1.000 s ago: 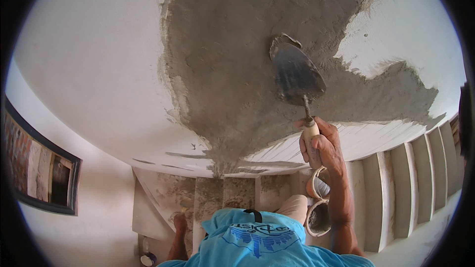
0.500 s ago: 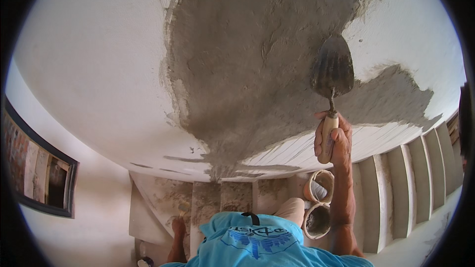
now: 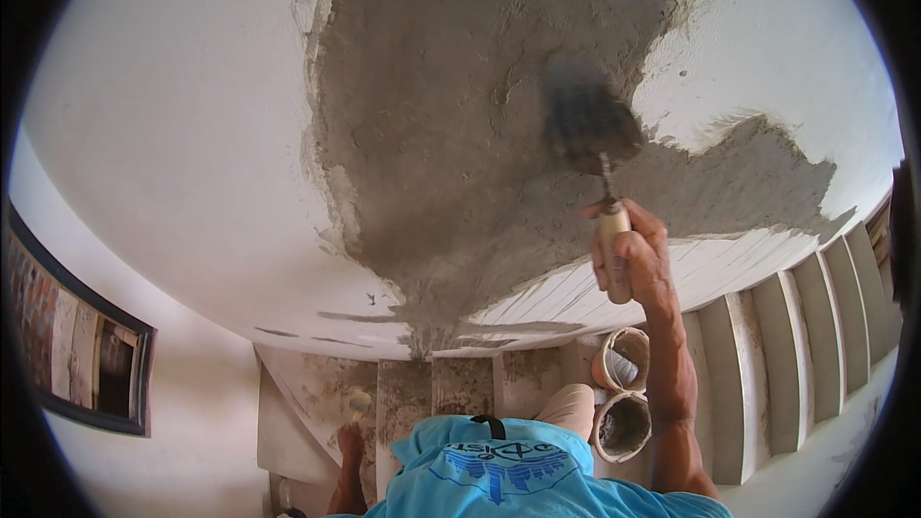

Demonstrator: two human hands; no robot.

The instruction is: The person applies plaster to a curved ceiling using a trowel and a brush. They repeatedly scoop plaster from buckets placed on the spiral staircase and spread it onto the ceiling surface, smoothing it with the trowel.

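Raised at the wall, my right hand (image 3: 630, 254) is closed round the wooden handle of a trowel (image 3: 589, 115). The motion-blurred blade is over a rough patch of grey mortar (image 3: 451, 163) on the white wall (image 3: 173, 134); I cannot tell if it touches. Low at the left, my left hand (image 3: 350, 439) is closed on the handle of a small tool (image 3: 361, 401) with a pale head, perhaps a brush or scraper.
Concrete steps (image 3: 782, 364) climb along the wall on the right, with more stained steps (image 3: 460, 388) below. Two buckets (image 3: 630, 424) stand beside my leg. A dark-framed window opening (image 3: 139, 384) is in the left wall, showing brick beyond.
The trowel first moved right from the middle of the mortar to its white edge, then back left and slightly up, with my right hand following. My left hand has barely moved.
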